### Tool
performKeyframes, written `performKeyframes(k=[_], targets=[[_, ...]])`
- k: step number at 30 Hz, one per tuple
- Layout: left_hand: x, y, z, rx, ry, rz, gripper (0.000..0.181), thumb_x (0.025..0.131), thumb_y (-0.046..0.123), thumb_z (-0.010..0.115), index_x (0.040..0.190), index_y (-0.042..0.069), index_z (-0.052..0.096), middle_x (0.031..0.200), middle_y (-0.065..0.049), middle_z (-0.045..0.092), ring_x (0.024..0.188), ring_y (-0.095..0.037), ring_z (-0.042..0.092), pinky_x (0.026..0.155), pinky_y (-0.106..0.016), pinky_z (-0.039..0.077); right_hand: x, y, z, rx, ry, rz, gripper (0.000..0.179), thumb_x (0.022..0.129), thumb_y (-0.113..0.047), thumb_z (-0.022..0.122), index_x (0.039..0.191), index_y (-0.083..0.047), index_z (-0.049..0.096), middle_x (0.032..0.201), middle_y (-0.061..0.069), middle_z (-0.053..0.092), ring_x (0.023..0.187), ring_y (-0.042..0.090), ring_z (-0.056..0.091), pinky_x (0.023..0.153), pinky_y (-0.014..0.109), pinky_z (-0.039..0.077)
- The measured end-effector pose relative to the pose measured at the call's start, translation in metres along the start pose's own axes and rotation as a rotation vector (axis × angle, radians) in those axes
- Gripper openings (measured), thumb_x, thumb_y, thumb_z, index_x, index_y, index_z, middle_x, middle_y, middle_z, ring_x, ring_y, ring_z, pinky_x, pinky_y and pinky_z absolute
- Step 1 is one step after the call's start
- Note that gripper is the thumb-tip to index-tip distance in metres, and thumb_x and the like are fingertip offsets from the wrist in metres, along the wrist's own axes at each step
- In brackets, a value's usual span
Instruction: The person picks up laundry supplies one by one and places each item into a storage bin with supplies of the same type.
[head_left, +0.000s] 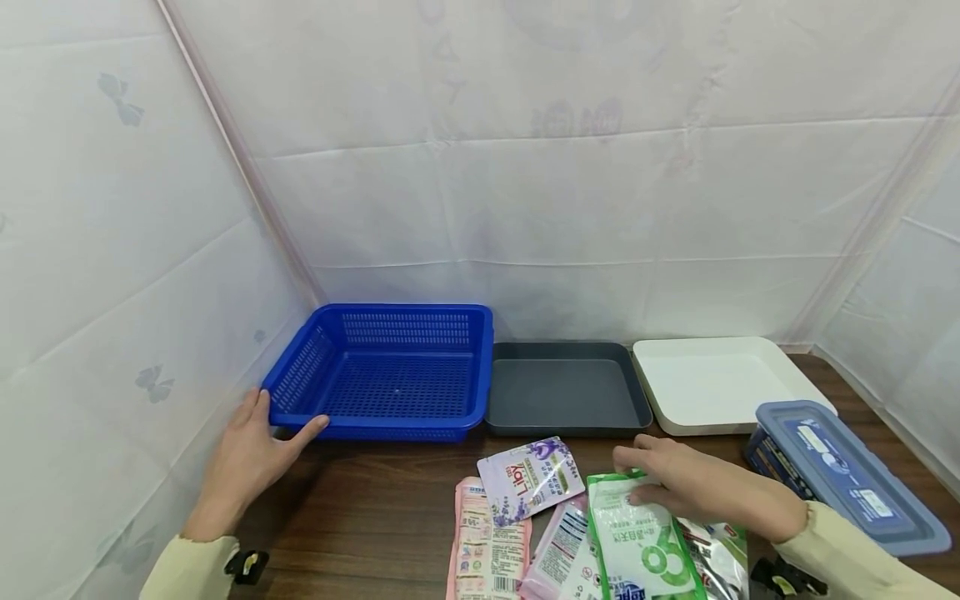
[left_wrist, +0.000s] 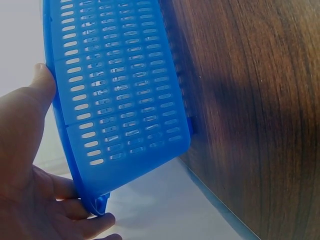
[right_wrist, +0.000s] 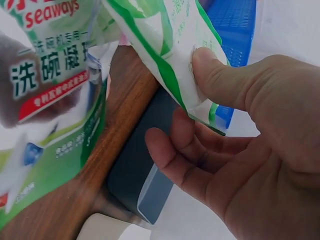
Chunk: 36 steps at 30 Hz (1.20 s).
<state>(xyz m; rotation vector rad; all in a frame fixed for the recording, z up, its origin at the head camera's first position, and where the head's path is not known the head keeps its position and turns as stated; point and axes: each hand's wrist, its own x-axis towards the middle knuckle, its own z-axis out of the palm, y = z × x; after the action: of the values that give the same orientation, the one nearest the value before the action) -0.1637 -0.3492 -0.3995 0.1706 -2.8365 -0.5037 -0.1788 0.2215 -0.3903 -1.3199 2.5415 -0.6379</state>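
At the near left corner of the blue plastic basket (head_left: pixel 405 425), my left hand (head_left: pixel 247 458) grips the rim, thumb and fingers spread around the corner. In the left wrist view the basket's slotted wall (left_wrist: pixel 115 90) stands beside that hand. My right hand (head_left: pixel 705 482) pinches the upper end of a green and white pouch (head_left: pixel 637 533), its thumb (right_wrist: pixel 212 72) pressed on the front face. Beneath and around this pouch lie a purple Liby packet (head_left: pixel 528 479), a pink-edged packet (head_left: pixel 487 546), a pink packet (head_left: pixel 555 542) and a silver and green pouch (head_left: pixel 716 550).
Right of the basket stand a dark grey tray (head_left: pixel 566 432) and a white tray (head_left: pixel 708 429). A lidded box with a blue-grey lid (head_left: pixel 855 471) sits at the right, close to my right forearm. White fabric walls (head_left: pixel 525 208) enclose the wooden table (head_left: pixel 360 517).
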Motion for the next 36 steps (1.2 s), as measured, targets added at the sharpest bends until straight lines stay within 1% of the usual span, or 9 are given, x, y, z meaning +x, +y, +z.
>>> performKeyframes(k=[3, 6, 13, 19, 22, 27, 31, 33, 36], targets=[[-0.001, 0.001, 0.000, -0.002, -0.003, -0.002, 0.120, 0.090, 0.071, 0.062, 0.151, -0.023, 0.018, 0.153, -0.049, 0.019, 0.139, -0.065, 0.025, 0.107, -0.074, 0.027, 0.001, -0.002, -0.003, 0.015, -0.003, -0.023, 0.020, 0.099, -0.023, 0.069, 0.097, -0.023, 0.050, 0.079, -0.016, 0.044, 0.067, -0.002, 0.041, 0.059, 0.020, 0.040], [-0.001, 0.001, 0.000, -0.005, -0.004, -0.005, 0.121, 0.090, 0.072, 0.062, 0.152, -0.023, 0.019, 0.154, -0.048, 0.019, 0.138, -0.065, 0.026, 0.106, -0.074, 0.028, 0.001, -0.004, -0.007, 0.036, -0.018, -0.024, 0.019, 0.099, -0.023, 0.069, 0.095, -0.023, 0.051, 0.073, -0.018, 0.043, 0.061, -0.004, 0.039, 0.057, 0.019, 0.039], [-0.001, 0.001, 0.000, -0.016, -0.002, 0.000, 0.121, 0.090, 0.071, 0.063, 0.151, -0.023, 0.019, 0.154, -0.048, 0.019, 0.138, -0.066, 0.026, 0.105, -0.075, 0.029, 0.002, -0.009, -0.020, 0.019, -0.060, 0.021, 0.017, 0.097, -0.027, 0.072, 0.094, -0.025, 0.055, 0.075, -0.021, 0.050, 0.063, -0.004, 0.041, 0.058, 0.019, 0.040], [0.000, 0.001, -0.001, -0.006, -0.010, -0.009, 0.122, 0.088, 0.073, 0.064, 0.152, -0.022, 0.021, 0.153, -0.048, 0.022, 0.137, -0.066, 0.028, 0.104, -0.075, 0.030, 0.002, -0.013, -0.029, 0.031, -0.118, 0.055, 0.021, 0.096, -0.030, 0.073, 0.091, -0.025, 0.053, 0.075, -0.019, 0.043, 0.063, -0.003, 0.037, 0.059, 0.021, 0.037], [0.001, 0.001, -0.002, 0.002, -0.014, -0.011, 0.122, 0.087, 0.073, 0.064, 0.152, -0.022, 0.022, 0.153, -0.048, 0.023, 0.135, -0.066, 0.029, 0.103, -0.076, 0.031, 0.001, -0.015, -0.032, 0.032, -0.133, 0.072, 0.023, 0.095, -0.031, 0.074, 0.090, -0.025, 0.052, 0.074, -0.019, 0.041, 0.063, -0.003, 0.035, 0.058, 0.022, 0.035], [0.001, 0.002, -0.003, 0.005, -0.013, -0.011, 0.122, 0.087, 0.073, 0.065, 0.151, -0.021, 0.023, 0.152, -0.048, 0.024, 0.134, -0.067, 0.031, 0.102, -0.076, 0.032, 0.001, -0.019, -0.034, 0.028, -0.144, 0.093, 0.024, 0.094, -0.031, 0.076, 0.089, -0.025, 0.053, 0.075, -0.019, 0.043, 0.063, -0.002, 0.035, 0.058, 0.022, 0.035], [0.001, 0.002, -0.004, 0.005, -0.009, -0.009, 0.122, 0.086, 0.073, 0.065, 0.151, -0.021, 0.024, 0.152, -0.048, 0.024, 0.133, -0.067, 0.032, 0.102, -0.075, 0.033, 0.002, -0.020, -0.035, 0.022, -0.144, 0.094, 0.024, 0.093, -0.031, 0.077, 0.088, -0.025, 0.054, 0.074, -0.019, 0.042, 0.062, -0.002, 0.034, 0.058, 0.023, 0.033], [0.001, 0.002, -0.004, 0.007, -0.007, -0.011, 0.122, 0.086, 0.074, 0.066, 0.151, -0.021, 0.024, 0.152, -0.048, 0.025, 0.133, -0.067, 0.032, 0.101, -0.075, 0.033, 0.003, -0.021, -0.036, 0.023, -0.143, 0.085, 0.024, 0.093, -0.031, 0.077, 0.088, -0.025, 0.054, 0.074, -0.019, 0.041, 0.062, -0.002, 0.033, 0.058, 0.023, 0.032], [0.000, 0.003, -0.004, 0.008, 0.002, -0.010, 0.122, 0.085, 0.074, 0.066, 0.151, -0.021, 0.025, 0.152, -0.047, 0.026, 0.132, -0.067, 0.034, 0.100, -0.075, 0.035, 0.004, -0.022, -0.037, 0.022, -0.146, 0.070, 0.022, 0.093, -0.032, 0.076, 0.089, -0.026, 0.056, 0.074, -0.020, 0.043, 0.063, -0.002, 0.035, 0.058, 0.023, 0.033]])
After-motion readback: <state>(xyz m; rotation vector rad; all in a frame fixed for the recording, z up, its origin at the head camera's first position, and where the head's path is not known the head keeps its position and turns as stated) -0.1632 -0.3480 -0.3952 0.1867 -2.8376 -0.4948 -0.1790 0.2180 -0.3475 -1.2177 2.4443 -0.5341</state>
